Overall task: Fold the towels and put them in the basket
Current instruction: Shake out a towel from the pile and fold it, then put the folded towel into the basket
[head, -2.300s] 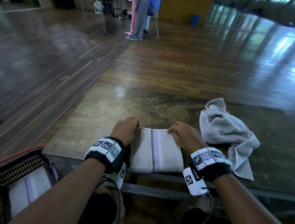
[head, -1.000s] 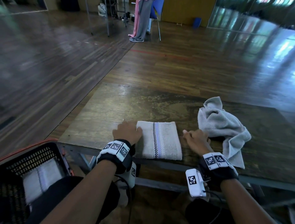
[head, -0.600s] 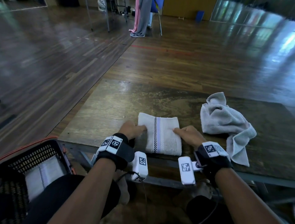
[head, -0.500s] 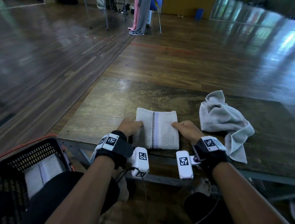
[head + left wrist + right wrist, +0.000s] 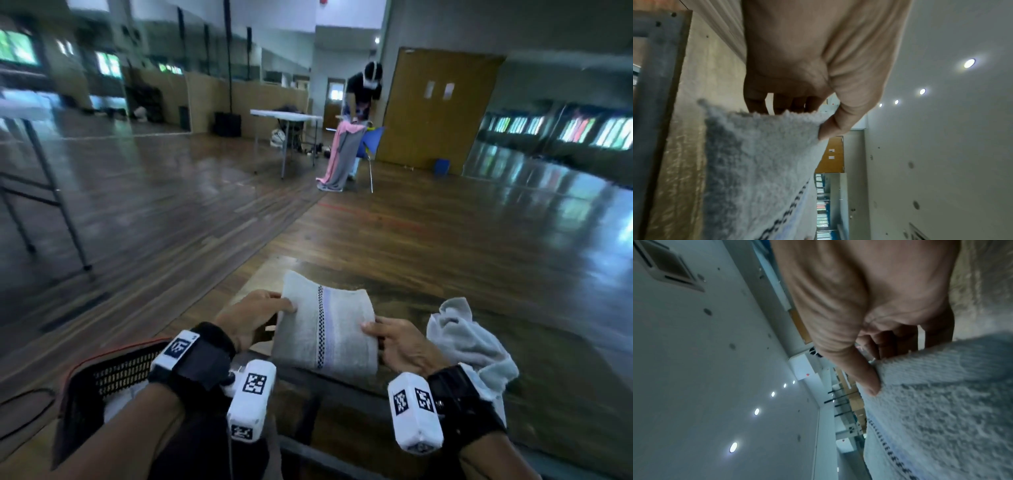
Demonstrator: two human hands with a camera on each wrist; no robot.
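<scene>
The folded towel [image 5: 323, 330] is up off the table [image 5: 534, 329] and held between both hands, near its front edge, checked stripe facing up. The left hand [image 5: 251, 318] pinches the left edge, thumb on top and fingers tucked underneath, and the left wrist view confirms it: the thumb [image 5: 835, 126] presses the fabric from one side while the fingers [image 5: 777, 104] vanish behind the fold. The right hand [image 5: 399, 344] mirrors that on the right edge, thumb [image 5: 867, 381] flat on the pile, fingers curled below. The basket [image 5: 113, 377] waits low on the person's left, below the table edge, with what looks like a pale towel already lying inside. Now the danger: the grip is only at the two side edges, so the middle could sag and the layers could slide apart, undoing the fold on the way across. The towel already bows upward between the hands, which suggests they are squeezing inward. Letting go with one hand too early could let it flop open, and a near corner could catch the basket's rim on the way down. The crumpled towel [image 5: 469, 342] sits just beside the right wrist; a careless swing could drag it off the table.
</scene>
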